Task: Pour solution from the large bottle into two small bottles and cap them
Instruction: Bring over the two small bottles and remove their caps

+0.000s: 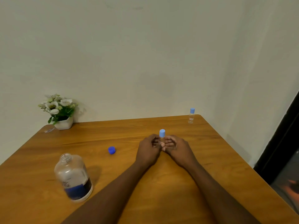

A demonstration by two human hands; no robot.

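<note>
A small clear bottle with a light-blue cap (pixel 162 133) stands upright at the table's middle. My left hand (pixel 149 148) and my right hand (pixel 175 147) cup its body from either side, so only the cap and neck show. The large clear bottle (pixel 73 177) with a blue label stands uncapped at the near left, its image blurred. Its dark-blue cap (pixel 111 150) lies on the table between it and my hands. A second small bottle (pixel 191 116) with a light-blue cap stands at the far right corner.
A white pot of white flowers (pixel 60 110) sits at the far left corner of the wooden table (pixel 161 191), against the pale wall. The table's right edge drops off beside a dark doorway.
</note>
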